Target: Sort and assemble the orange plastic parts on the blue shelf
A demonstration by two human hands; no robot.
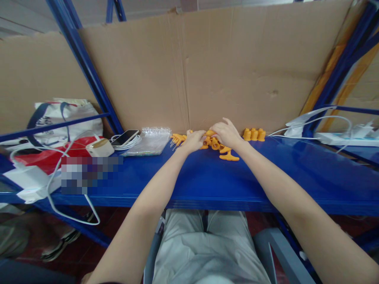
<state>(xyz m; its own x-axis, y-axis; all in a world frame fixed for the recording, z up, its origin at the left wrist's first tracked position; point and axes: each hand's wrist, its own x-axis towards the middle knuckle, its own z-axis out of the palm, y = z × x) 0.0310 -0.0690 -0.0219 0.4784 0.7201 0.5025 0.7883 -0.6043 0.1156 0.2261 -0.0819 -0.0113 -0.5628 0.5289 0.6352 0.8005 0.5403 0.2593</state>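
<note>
My left hand point(194, 142) and my right hand point(227, 134) meet over the back of the blue shelf. Both are closed, with fingertips on a small orange plastic piece point(210, 133) held between them; its shape is mostly hidden. Below my fingers lies a heap of orange hollow plastic parts point(215, 144). In front of it rests an orange T-shaped handle point(229, 157). To the left of my left hand lie several orange handles point(178, 139) with thin coiled metal wires. Three orange bell-shaped parts point(254, 135) stand in a row right of my right hand.
A clear plastic bag point(149, 142), a phone point(126, 137) and coiled white cable lie left. Further left are a white charger point(100, 147), power strip and cloth bag point(68, 122). Cardboard point(225, 71) backs the blue shelf point(207, 181). Another person's legs show at lower left.
</note>
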